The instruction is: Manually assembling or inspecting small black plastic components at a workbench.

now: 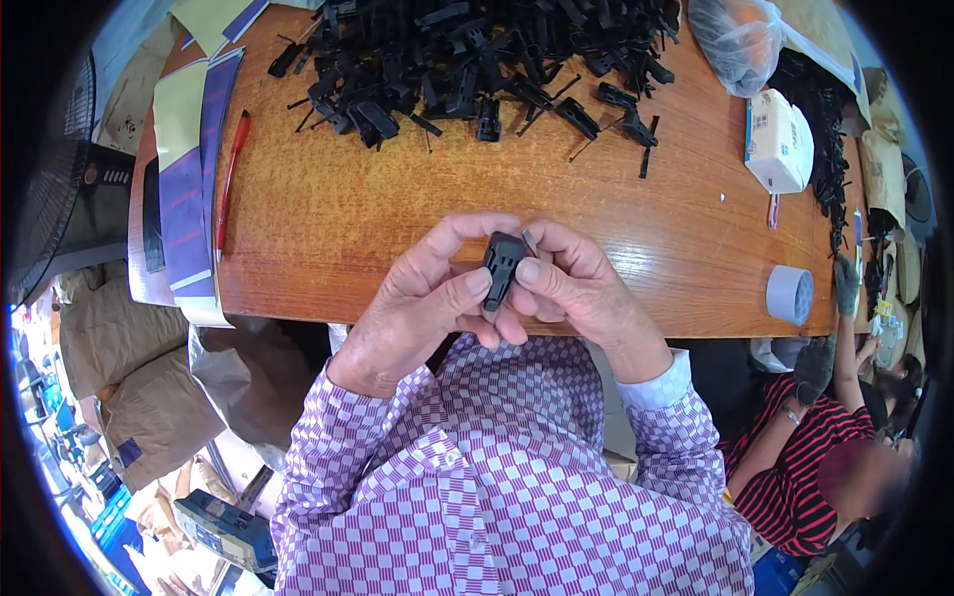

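Note:
Between my two hands, just above the near edge of the wooden table (397,214), is a small black plastic part (503,266) with slots in its face. My left hand (429,283) pinches it from the left, thumb on its front. From the other side my right hand (571,278) grips it with thumb and forefinger near its upper right. What the fingers behind the part touch is hidden. Beyond my hands lies a large heap of similar black plastic parts (467,74), some with thin strips sticking out.
A red pen (233,184) and purple-and-yellow printed sheets (189,189) lie on the left. To the right are a tissue pack (778,142), a tape roll (789,295) and a clear plastic bag (737,45). A co-worker in a striped shirt (795,477) sits at the right; a fan (65,169) stands left.

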`<state>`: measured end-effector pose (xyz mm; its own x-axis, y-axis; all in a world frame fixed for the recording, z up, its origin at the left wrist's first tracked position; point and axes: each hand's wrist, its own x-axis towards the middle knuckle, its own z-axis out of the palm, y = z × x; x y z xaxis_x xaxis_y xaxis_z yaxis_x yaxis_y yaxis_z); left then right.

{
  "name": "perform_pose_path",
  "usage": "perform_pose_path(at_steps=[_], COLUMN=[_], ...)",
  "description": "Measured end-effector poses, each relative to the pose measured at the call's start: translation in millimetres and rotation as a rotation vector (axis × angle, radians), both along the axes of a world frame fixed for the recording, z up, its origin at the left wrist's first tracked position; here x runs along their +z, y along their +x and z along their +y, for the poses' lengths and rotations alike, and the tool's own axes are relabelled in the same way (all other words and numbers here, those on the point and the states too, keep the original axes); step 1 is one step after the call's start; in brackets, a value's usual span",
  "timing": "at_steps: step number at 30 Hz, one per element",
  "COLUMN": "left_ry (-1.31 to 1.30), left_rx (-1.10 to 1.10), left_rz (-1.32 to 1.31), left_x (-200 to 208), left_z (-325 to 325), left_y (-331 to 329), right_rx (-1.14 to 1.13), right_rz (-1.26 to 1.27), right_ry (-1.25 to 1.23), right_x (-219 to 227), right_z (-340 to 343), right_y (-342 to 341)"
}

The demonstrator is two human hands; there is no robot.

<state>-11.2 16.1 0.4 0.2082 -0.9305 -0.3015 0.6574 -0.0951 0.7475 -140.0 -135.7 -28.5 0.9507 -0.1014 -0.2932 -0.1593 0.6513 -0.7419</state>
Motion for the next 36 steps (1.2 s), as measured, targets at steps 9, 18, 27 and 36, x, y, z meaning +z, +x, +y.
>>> perform_pose_path(at_steps=[9, 18, 27, 36], left_ry=[0.038, 0.067, 0.076, 0.155], left_rx=[-0.046, 0.083, 0.098, 0.232], left_rz=[-0.463, -0.606, -0.653, -1.151], left_x=[-6.5, -13.0, -17.9, -15.3], left_z=[-8.1, -1.9, 8.9, 12.6], left_y=[-18.1, -11.5, -3.3, -9.3], right_rx=[-0.132, -0.042, -0.009, -0.03], right_rz=[-0.076, 0.069, 0.097, 0.094], right_ry=[-0.346, -0.674, -0.765, -0.902], right_x=[-2.7, 13.3, 16.3, 9.5], right_z=[4.7, 26.8, 39.5, 50.5], right_y=[-2.9, -3.0, 14.2, 24.8])
